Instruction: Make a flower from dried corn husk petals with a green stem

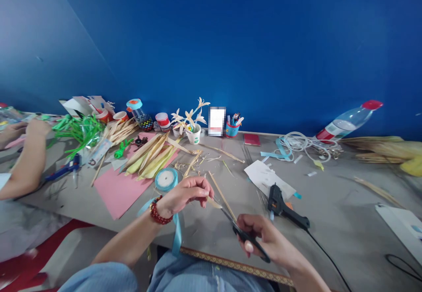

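My left hand (191,194), with a red beaded bracelet at its wrist, pinches a small pale strip of corn husk (215,203). In my right hand (259,235) is a pair of black-handled scissors (247,236), the blades pointing up and left beside the strip's tip. Whether the blades touch the strip I cannot tell. A thin tan stick (221,194) slants down to my right hand; it is unclear whether it lies on the table or is held. Behind my left wrist lies a blue ribbon roll (166,179), its loose end hanging over the table edge.
Corn husks (150,158) lie on pink paper (117,191) at left. Husk flowers stand in a paper cup (194,135). A black glue gun (283,206) with its cord is at right, near a tilted bottle (349,123). Another person's arm (31,156) is at far left.
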